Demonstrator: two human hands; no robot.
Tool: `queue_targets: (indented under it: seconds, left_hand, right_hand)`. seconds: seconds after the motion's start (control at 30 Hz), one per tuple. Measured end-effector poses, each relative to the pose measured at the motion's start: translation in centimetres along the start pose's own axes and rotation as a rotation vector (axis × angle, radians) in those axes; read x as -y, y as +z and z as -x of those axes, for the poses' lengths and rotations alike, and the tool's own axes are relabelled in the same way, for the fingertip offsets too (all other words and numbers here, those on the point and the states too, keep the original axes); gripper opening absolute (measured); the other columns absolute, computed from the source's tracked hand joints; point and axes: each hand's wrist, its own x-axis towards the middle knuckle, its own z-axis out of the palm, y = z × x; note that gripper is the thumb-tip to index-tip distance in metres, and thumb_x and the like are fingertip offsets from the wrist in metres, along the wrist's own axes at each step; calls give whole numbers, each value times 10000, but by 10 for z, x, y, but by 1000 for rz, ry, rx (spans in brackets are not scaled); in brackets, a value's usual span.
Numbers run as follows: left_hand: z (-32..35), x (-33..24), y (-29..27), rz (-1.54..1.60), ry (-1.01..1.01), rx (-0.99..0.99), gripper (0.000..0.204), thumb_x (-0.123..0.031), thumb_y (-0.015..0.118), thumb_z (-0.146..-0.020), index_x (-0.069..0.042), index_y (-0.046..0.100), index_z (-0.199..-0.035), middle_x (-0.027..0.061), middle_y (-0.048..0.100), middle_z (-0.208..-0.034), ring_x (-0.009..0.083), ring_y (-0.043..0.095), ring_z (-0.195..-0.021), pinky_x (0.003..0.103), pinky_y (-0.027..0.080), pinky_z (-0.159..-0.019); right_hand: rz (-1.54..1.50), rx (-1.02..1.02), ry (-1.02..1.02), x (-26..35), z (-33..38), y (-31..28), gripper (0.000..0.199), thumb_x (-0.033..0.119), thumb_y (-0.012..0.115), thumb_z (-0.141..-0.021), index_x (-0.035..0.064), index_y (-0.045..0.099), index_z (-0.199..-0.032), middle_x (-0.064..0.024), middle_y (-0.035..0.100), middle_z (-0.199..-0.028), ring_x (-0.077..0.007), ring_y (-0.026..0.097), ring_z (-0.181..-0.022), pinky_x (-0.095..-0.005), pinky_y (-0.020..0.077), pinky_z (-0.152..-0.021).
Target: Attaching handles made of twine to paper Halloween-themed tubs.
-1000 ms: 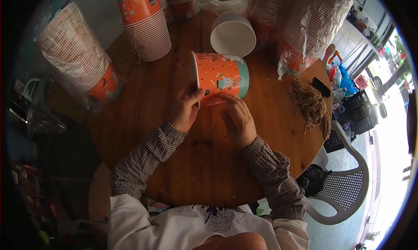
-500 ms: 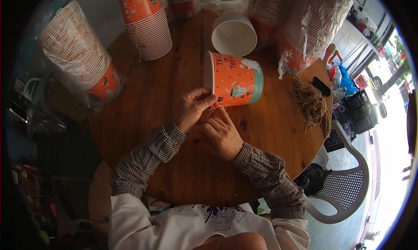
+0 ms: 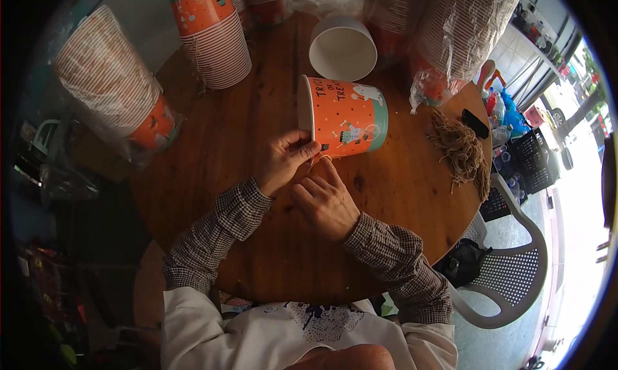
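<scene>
Ideally, bucket point(image 3: 349, 117) is steadied w/ L hand point(image 3: 282, 162) pinching rim point(image 3: 309, 106), cord point(image 3: 326, 155) eased gently w/ R hand point(image 3: 325, 204), finger grip unclear

At the round wooden table point(image 3: 290, 260), the left hand point(image 3: 283, 162) held an orange paper bucket point(image 3: 346, 115) by its rim, the right hand point(image 3: 327, 206) just below; tan twine point(image 3: 460, 148) lay toward three o'clock.

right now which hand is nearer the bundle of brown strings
Right. The right hand is left of the string bundle, by the orange bucket; the left hand is farther left, at the bucket's rim.
</scene>
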Motion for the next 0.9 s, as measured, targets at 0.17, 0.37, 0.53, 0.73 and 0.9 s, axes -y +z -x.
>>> queue_targets:
  seconds: [0.17, 0.37, 0.53, 0.73, 0.9]
  left_hand:
    - [2, -2, 4, -98, -12, -22, 197, -138, 660, -901, 36, 657, -994, 37, 672, -827, 65, 584, -703, 215, 493, -624]
    - [2, 3, 3, -144, 12, 8, 198, -149, 674, -890, 31, 672, -970, 52, 688, -836, 69, 601, -744, 220, 501, -648]
    - [2, 0, 6, -197, 78, -12, 187, -145, 669, -893, 32, 669, -954, 53, 683, -818, 72, 606, -738, 224, 502, -641]
    - [-1, -2, 6, -182, 64, 3, 179, -137, 656, -902, 37, 663, -943, 51, 673, -802, 78, 606, -721, 226, 502, -633]
    - [3, -5, 8, -146, -3, 1, 179, -140, 646, -910, 36, 656, -941, 28, 640, -761, 74, 580, -679, 225, 487, -605]
  right_hand:
    - [51, 81, 14, -1, -1, -7, 226, 91, 580, -715, 46, 527, -930, -55, 539, -800, -225, 591, -878, -535, 306, -1071]
    - [114, 109, 26, -1, -2, -10, 222, 100, 577, -716, 40, 515, -920, -64, 531, -785, -232, 596, -860, -525, 308, -1067]
    - [136, 114, 43, -3, 2, -5, 283, 64, 592, -715, 33, 516, -985, -54, 521, -772, -212, 607, -802, -529, 301, -1084]
    - [178, 59, 24, -6, 2, -4, 273, 87, 610, -713, 47, 522, -969, -53, 532, -771, -218, 608, -796, -508, 322, -1072]
    - [-76, 43, 102, -8, 0, -7, 178, 76, 623, -738, 51, 514, -877, -65, 530, -757, -237, 603, -794, -486, 400, -999]
